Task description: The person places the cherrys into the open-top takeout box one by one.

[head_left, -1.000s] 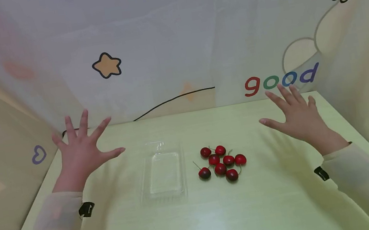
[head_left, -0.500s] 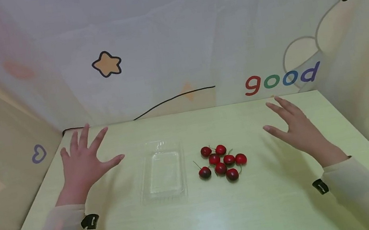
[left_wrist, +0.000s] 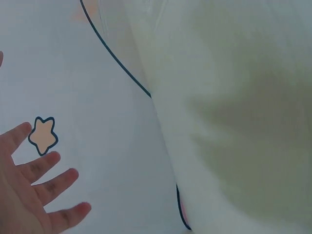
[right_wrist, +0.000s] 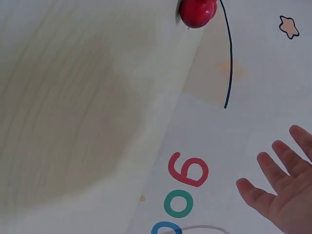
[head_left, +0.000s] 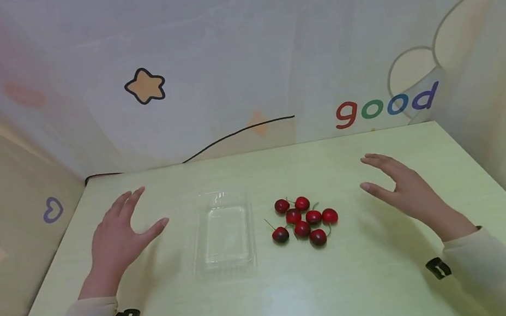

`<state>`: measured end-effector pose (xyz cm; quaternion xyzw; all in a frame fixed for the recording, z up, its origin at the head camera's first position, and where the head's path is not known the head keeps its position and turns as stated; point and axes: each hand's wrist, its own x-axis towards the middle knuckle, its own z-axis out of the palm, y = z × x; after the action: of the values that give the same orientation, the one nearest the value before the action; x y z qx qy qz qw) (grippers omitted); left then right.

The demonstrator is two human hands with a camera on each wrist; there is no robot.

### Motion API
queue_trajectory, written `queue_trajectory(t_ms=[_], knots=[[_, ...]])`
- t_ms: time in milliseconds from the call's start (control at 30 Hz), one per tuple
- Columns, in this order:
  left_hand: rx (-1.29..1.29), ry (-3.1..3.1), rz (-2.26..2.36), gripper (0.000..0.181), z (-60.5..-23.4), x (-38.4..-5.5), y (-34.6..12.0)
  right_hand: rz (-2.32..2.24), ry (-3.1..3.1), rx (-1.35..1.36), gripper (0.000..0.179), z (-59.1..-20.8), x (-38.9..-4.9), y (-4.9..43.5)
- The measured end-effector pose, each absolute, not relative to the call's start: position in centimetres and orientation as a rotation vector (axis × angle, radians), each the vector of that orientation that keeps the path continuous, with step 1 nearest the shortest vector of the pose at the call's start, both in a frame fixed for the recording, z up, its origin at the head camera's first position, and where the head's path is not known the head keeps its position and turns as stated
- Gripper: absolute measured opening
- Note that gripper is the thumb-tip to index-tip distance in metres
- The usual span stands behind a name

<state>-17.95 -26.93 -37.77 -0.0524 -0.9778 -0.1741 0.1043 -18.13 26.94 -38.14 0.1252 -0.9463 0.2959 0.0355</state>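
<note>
Head view, left to right: at the left of the frame the left hand (head_left: 114, 239) hangs spread and holding nothing, while the clear plastic container (head_left: 225, 234) left of centre and the red cherries (head_left: 302, 229) just right of it seem set side by side so that both hands can reach them, with the right hand (head_left: 412, 193), likewise spread and holding nothing, at the right of the frame. Beneath them a pale wood-grain table (head_left: 238, 315) fills the lower frame, and a cartoon-printed cloth backdrop (head_left: 229, 73) encloses the back and sides
</note>
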Motion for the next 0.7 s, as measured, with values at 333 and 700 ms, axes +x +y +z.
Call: queue_trajectory(t_ms=[333, 700], knots=[[-0.078, -2.943, -0.912, 0.084, -38.7, -16.8, -27.1, 0.977, -2.948, 0.382, 0.058, -39.2, -17.6, 25.7], [-0.156, -2.888, -1.101, 0.067, -40.2, -16.3, -26.6, 1.005, -2.970, 0.418, 0.051, -40.2, -17.5, 25.3]])
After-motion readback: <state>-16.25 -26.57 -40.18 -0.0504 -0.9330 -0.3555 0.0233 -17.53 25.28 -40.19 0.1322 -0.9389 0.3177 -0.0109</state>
